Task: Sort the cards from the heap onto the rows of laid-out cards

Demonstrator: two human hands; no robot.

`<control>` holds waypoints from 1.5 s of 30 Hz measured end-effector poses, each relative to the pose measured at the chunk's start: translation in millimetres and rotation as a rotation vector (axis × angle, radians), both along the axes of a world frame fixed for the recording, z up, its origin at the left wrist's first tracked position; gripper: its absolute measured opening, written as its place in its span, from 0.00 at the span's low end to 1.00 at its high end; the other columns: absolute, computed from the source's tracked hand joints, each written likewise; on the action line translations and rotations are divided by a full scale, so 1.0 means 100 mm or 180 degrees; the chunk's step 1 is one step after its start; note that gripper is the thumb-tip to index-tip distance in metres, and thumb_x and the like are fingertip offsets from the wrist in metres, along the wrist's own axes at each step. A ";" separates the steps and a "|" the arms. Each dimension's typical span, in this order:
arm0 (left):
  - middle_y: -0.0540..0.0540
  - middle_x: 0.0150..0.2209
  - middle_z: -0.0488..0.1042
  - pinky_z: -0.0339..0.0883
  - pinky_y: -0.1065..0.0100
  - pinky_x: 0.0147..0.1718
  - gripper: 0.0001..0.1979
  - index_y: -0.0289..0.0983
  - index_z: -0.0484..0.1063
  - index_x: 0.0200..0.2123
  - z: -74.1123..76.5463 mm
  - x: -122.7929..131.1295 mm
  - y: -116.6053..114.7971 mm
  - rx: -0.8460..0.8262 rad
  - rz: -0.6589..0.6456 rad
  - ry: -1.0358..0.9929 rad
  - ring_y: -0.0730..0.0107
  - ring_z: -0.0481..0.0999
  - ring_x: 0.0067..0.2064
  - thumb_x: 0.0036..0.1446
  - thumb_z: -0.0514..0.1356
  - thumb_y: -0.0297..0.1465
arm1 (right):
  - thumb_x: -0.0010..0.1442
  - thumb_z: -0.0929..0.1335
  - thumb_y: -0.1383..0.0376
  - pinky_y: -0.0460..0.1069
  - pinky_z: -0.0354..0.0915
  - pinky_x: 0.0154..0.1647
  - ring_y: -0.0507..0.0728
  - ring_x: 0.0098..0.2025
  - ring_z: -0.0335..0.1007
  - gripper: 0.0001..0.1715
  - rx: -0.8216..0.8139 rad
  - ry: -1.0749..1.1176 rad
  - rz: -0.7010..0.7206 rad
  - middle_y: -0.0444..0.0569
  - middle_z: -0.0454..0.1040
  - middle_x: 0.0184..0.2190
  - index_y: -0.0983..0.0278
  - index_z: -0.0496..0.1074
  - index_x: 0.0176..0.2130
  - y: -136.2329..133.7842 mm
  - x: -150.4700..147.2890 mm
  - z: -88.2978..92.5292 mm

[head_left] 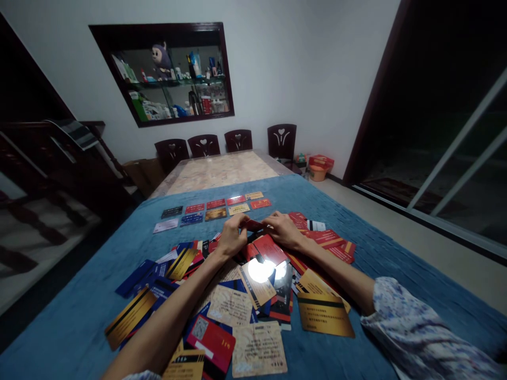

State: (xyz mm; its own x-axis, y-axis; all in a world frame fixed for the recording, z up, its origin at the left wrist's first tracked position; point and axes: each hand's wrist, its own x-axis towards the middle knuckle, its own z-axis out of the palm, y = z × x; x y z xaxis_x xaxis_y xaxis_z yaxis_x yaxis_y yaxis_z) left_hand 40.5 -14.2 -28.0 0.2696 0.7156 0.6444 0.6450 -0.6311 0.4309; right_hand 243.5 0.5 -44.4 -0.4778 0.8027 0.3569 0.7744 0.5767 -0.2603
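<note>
Both my hands meet over a heap of plastic cards, with a red card (253, 224) held between them. My left hand (233, 235) pinches its left end between thumb and fingers. At the right end, the fingers of my right hand (282, 228) close on the same card. Beneath and around my forearms lie overlapping cards, among them a gold card (325, 315), a beige card (259, 348) and a red card with a square code (209, 343). Light glares off the cards in the middle. Beyond my hands, several cards lie in two rows, including a blue card (191, 219).
A blue cloth (111, 269) covers the near part of the long table, whose marbled top (222, 171) shows at the far end. Dark chairs (237, 140) stand behind it. A wall niche (180, 79) holds bottles and a plush toy. Right of the table sits an orange bucket (317, 172).
</note>
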 end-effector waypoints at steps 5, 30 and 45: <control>0.49 0.30 0.75 0.68 0.69 0.36 0.10 0.37 0.69 0.30 0.00 -0.01 0.00 -0.0064 0.0218 0.0115 0.68 0.74 0.34 0.47 0.55 0.18 | 0.65 0.66 0.69 0.52 0.58 0.47 0.59 0.46 0.68 0.12 0.0049 0.0119 0.0041 0.50 0.80 0.42 0.61 0.77 0.46 0.01 0.00 0.02; 0.46 0.34 0.77 0.68 0.67 0.37 0.18 0.39 0.69 0.43 -0.15 -0.14 0.05 -0.0408 0.0436 0.0582 0.64 0.77 0.36 0.52 0.52 0.16 | 0.65 0.63 0.70 0.53 0.57 0.48 0.60 0.48 0.67 0.19 0.0367 -0.0178 0.0085 0.53 0.79 0.46 0.61 0.71 0.54 0.00 0.02 0.02; 0.42 0.40 0.71 0.68 0.64 0.40 0.19 0.35 0.65 0.43 -0.21 -0.07 0.12 -0.0500 0.0514 0.0752 0.64 0.72 0.39 0.49 0.51 0.13 | 0.61 0.66 0.68 0.54 0.58 0.46 0.64 0.52 0.64 0.27 0.0120 -0.0702 -0.0107 0.58 0.75 0.50 0.63 0.66 0.60 0.07 -0.10 0.15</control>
State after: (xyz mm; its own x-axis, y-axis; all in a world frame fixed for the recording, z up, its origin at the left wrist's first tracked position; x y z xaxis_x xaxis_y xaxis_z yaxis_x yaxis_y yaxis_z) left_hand 33.0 -2.0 -48.6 0.2734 0.8470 0.4559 0.8252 -0.4501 0.3412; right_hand 233.9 7.2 -29.2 -0.5208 0.8076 0.2768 0.8291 0.5557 -0.0613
